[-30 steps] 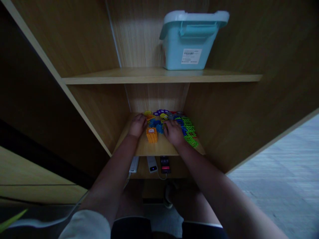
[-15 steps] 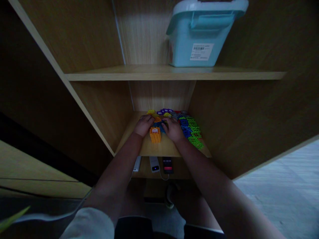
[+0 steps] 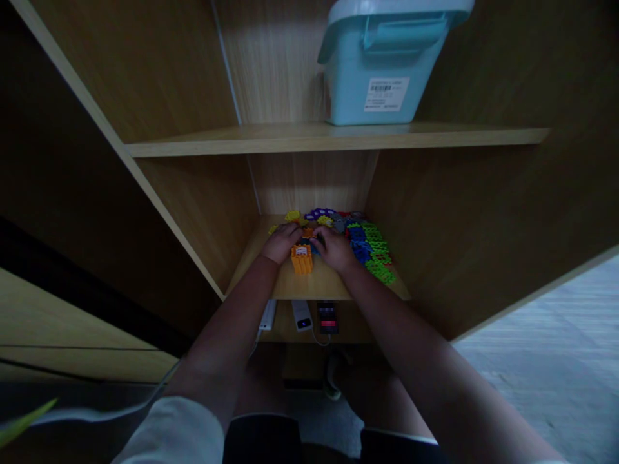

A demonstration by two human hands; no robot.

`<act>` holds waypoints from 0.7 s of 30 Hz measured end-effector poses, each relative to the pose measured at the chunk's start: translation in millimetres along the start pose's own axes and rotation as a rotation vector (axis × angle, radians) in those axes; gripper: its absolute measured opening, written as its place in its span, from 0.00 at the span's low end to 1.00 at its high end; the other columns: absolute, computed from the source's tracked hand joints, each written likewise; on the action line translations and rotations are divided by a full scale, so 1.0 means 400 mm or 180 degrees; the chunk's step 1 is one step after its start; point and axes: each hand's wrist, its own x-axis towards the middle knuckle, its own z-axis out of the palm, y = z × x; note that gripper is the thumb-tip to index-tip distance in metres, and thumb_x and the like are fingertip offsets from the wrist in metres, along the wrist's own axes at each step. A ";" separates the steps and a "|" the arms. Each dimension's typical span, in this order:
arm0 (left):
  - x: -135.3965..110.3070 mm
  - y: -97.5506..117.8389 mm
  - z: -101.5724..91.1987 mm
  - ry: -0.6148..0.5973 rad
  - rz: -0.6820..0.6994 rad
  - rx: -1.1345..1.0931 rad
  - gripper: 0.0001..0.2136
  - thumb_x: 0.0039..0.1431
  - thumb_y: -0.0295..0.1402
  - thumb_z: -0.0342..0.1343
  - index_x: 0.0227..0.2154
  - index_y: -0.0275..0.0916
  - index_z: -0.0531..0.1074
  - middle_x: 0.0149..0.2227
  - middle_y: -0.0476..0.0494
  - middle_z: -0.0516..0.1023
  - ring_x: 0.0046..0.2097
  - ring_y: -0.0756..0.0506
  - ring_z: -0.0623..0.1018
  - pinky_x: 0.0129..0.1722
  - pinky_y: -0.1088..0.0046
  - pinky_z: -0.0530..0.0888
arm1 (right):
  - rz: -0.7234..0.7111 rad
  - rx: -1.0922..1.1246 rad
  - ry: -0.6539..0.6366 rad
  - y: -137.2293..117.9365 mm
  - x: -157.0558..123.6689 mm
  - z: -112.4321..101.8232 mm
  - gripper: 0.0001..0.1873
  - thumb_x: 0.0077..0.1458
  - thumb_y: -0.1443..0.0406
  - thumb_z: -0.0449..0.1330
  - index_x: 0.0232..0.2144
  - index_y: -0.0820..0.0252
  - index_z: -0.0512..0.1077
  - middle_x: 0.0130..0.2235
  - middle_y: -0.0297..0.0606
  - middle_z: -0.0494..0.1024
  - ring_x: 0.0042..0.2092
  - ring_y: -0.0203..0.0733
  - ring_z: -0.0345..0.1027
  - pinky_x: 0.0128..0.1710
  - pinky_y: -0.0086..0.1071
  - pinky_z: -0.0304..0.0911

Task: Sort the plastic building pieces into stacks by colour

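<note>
My left hand [image 3: 283,243] and my right hand [image 3: 334,249] are close together over the cabinet's middle shelf. Between their fingertips is an orange plastic piece with a toothed edge [image 3: 308,232], with fingers curled in from both sides; the fingertips are partly hidden. Just in front stands an upright stack of orange toothed pieces [image 3: 302,259] with a pale label on top. Something dark blue shows under the hands, largely covered. Green toothed pieces [image 3: 380,270] and blue ones [image 3: 358,250] lie to the right of my right hand.
Purple pieces [image 3: 320,212] and yellow pieces [image 3: 293,216] lie along the back. A lidded light-blue bin [image 3: 372,71] stands on the shelf above [image 3: 271,142]. Below are a white power bank [image 3: 302,316] and a phone [image 3: 327,317], joined by a cable. Wooden side walls enclose the shelf.
My hands have shifted slightly, and the orange piece now shows between the fingertips. Less of the dark blue beneath is visible. The view has tilted a little.
</note>
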 end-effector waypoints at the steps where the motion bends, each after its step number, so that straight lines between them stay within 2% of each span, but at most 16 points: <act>1: 0.000 0.000 0.001 0.0006 -0.0003 -0.0025 0.10 0.71 0.30 0.56 0.50 0.39 0.79 0.54 0.32 0.80 0.58 0.36 0.79 0.61 0.55 0.75 | -0.0008 0.0041 -0.0001 0.003 0.001 0.001 0.14 0.74 0.56 0.55 0.53 0.57 0.73 0.54 0.44 0.82 0.56 0.47 0.74 0.60 0.37 0.64; 6: 0.003 0.003 0.001 0.0031 -0.0041 -0.0163 0.09 0.72 0.29 0.54 0.49 0.39 0.78 0.53 0.34 0.80 0.57 0.38 0.80 0.59 0.58 0.77 | -0.0033 0.0308 0.0072 0.019 0.009 0.006 0.11 0.72 0.56 0.57 0.47 0.56 0.74 0.50 0.41 0.83 0.54 0.45 0.75 0.59 0.36 0.64; 11: 0.007 0.005 0.004 0.0053 -0.0062 -0.0293 0.08 0.72 0.27 0.54 0.47 0.38 0.77 0.48 0.36 0.80 0.51 0.40 0.81 0.53 0.63 0.79 | -0.0072 0.0561 0.0081 0.028 0.012 0.015 0.09 0.70 0.57 0.60 0.44 0.55 0.74 0.46 0.39 0.83 0.51 0.45 0.76 0.56 0.37 0.67; 15: 0.008 0.002 0.009 0.0139 -0.0134 -0.0353 0.08 0.73 0.28 0.52 0.45 0.38 0.77 0.45 0.37 0.80 0.49 0.41 0.80 0.52 0.64 0.79 | -0.0137 0.0695 0.0293 0.039 0.012 0.023 0.08 0.69 0.57 0.63 0.41 0.53 0.75 0.43 0.38 0.83 0.48 0.47 0.77 0.54 0.40 0.69; 17: 0.007 -0.001 0.013 0.0224 -0.0231 -0.0364 0.09 0.75 0.29 0.51 0.46 0.38 0.77 0.46 0.36 0.80 0.51 0.40 0.80 0.54 0.62 0.79 | -0.0235 0.0698 0.0542 0.044 0.011 0.022 0.07 0.67 0.57 0.65 0.39 0.53 0.76 0.44 0.40 0.83 0.50 0.49 0.76 0.55 0.43 0.70; 21: 0.006 -0.010 0.022 0.0362 -0.0456 -0.0374 0.09 0.74 0.29 0.51 0.48 0.38 0.76 0.48 0.34 0.81 0.53 0.39 0.80 0.57 0.60 0.79 | -0.0465 0.0483 0.1014 0.038 0.003 0.001 0.05 0.66 0.61 0.67 0.37 0.53 0.77 0.55 0.45 0.80 0.58 0.53 0.74 0.61 0.49 0.69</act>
